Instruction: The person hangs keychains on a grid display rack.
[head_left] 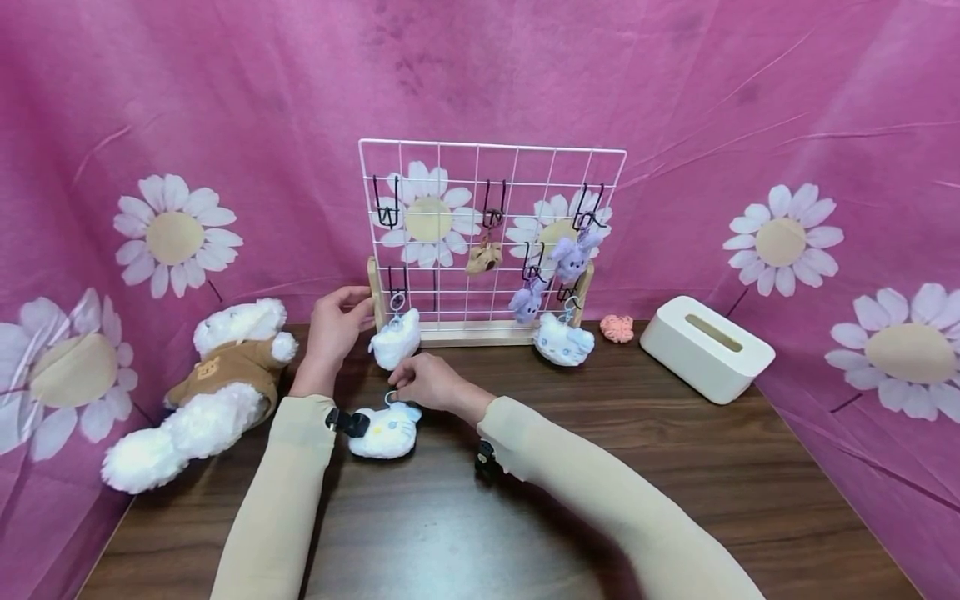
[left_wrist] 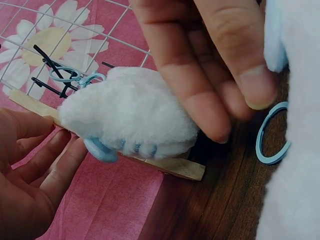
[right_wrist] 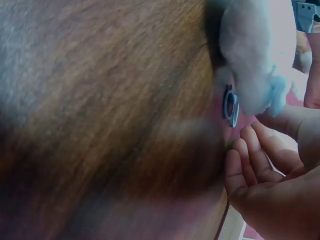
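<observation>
At the left end of a white wire grid rack (head_left: pixel 495 146), my left hand (head_left: pixel 335 329) has its fingertips right at the wooden post (head_left: pixel 376 292). A white plush cat keychain (head_left: pixel 396 340) hangs from the lower left hook beside that hand, its back showing in the left wrist view. In front of it, a second white plush cat keychain (head_left: pixel 386 433) lies on the table, face up with a blue bow. My right hand (head_left: pixel 435 383) is over its top end, fingers loosely bent. The blue ring (left_wrist: pixel 258 150) shows just apart from those fingertips, which hold nothing.
Purple plush keychains (head_left: pixel 573 257), a brown one (head_left: pixel 484 257) and another white cat (head_left: pixel 564 342) hang on the rack. A white tissue box (head_left: pixel 705 350) and a coral-coloured item (head_left: pixel 617 328) are at right. A white plush dog (head_left: pixel 232 375) sits at left.
</observation>
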